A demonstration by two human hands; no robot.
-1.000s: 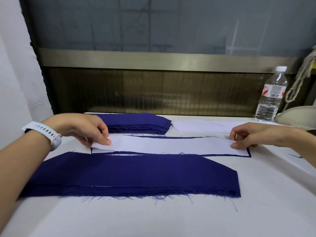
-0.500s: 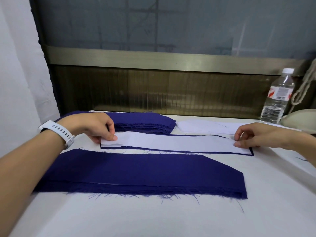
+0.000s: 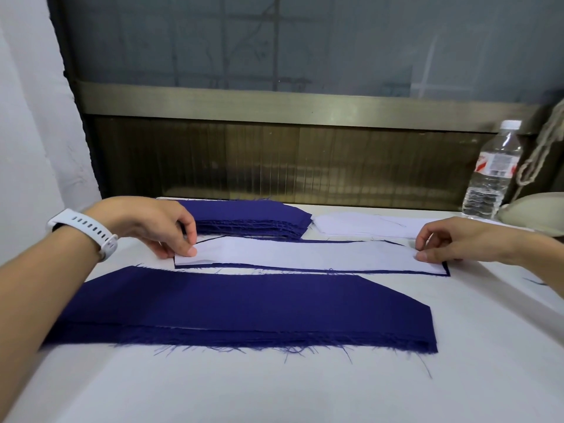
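Note:
A long white strip of interfacing lies across a navy fabric piece of the same shape, whose dark edge shows along the near side and right end. My left hand, with a white watch on the wrist, pinches the strip's left end. My right hand pinches its right end, thumb pressed on top. A wide stack of navy fabric pieces with frayed threads lies flat nearer to me.
Another navy stack sits behind the strip, with a pile of white pieces to its right. A water bottle and a beige rounded object stand at the far right. The white table ends at a window wall.
Both hands keep their pinch on the strip's ends. The white strip has settled squarer over the navy piece, whose edge now shows evenly. The view has shifted slightly.

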